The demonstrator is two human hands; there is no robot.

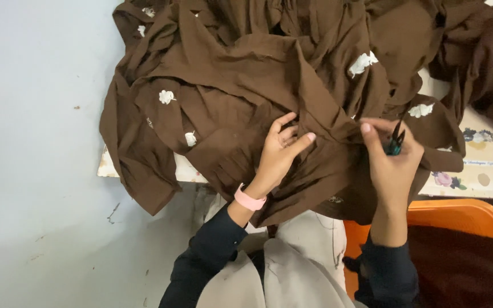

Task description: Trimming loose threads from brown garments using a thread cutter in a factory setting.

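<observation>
Head view: brown garment (241,85) under both hands, left (278,154), right (392,157).

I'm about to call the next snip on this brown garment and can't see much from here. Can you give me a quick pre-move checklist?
1. Left hand pressing the brown fabric flat: ok.
2. Right hand gripping the small snips: ok.
3. Blades open or shut: cannot tell.
4. Left fingertips apart from the snips: ok.
5. Loose thread located: cannot tell.
6. Fabric supported on the table: ok, though part hangs over the edge.
</observation>
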